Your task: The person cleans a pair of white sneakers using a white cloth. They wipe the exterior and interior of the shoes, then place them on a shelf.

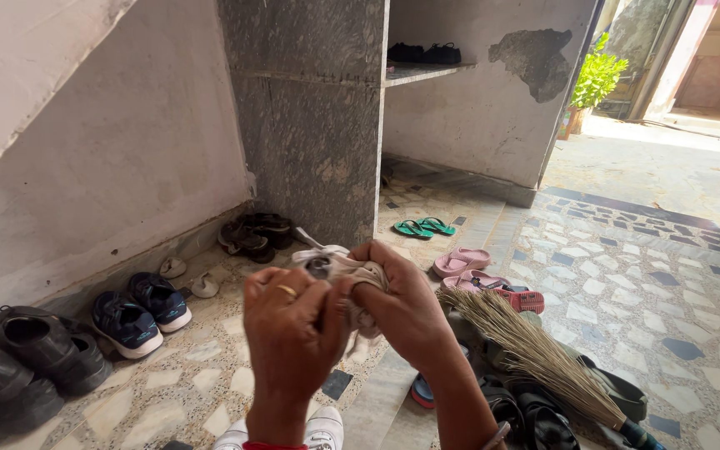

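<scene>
Mosaic stone floor, shoes along left wall. Left hand and right hand, grips both clenched on crumpled white cloth shoe.

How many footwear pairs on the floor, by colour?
Green flip-flops: 1 pair
Pink sandals: 1 pair
Navy sneakers with white soles: 1 pair
Black shoes at far left: 1 pair
Dark sandals by the pillar: 1 pair
Total: 5 pairs clearly countable; the pile beside the broom is too jumbled to count. Both hands hold a whitish shoe.
</scene>
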